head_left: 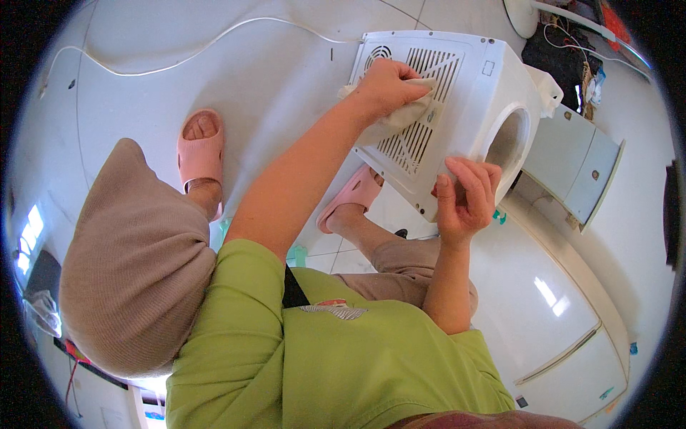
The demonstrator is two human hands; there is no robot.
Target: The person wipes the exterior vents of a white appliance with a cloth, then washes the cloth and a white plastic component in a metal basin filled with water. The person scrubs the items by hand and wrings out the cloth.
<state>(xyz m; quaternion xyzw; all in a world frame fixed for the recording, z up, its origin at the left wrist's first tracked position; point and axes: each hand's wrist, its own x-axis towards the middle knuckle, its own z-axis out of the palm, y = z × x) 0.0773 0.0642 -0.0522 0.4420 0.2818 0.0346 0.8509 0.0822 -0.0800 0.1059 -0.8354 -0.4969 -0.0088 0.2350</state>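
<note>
My left hand (390, 88) grips a bunched, pale cloth (403, 117) against the slotted panel of a white appliance housing (471, 107). Part of the cloth shows on the far side of the wrist. The panel has slanted vent slots and a round grille, and screws dot its rim. At the housing's near right corner is my right hand (469, 195), fingers loosely curled and thumb apart, with nothing seen in it. Whether its fingertips touch the housing is unclear. A wide round opening (506, 139) gapes in the housing's right side.
A white cord (214, 43) runs from the housing across the tiled floor (268, 80). My feet in pink slippers (199, 155) flank the work. To the right stand a grey cabinet-like box (571, 155) and a large white glossy panel (536, 289). Dark clutter (557, 64) lies at upper right.
</note>
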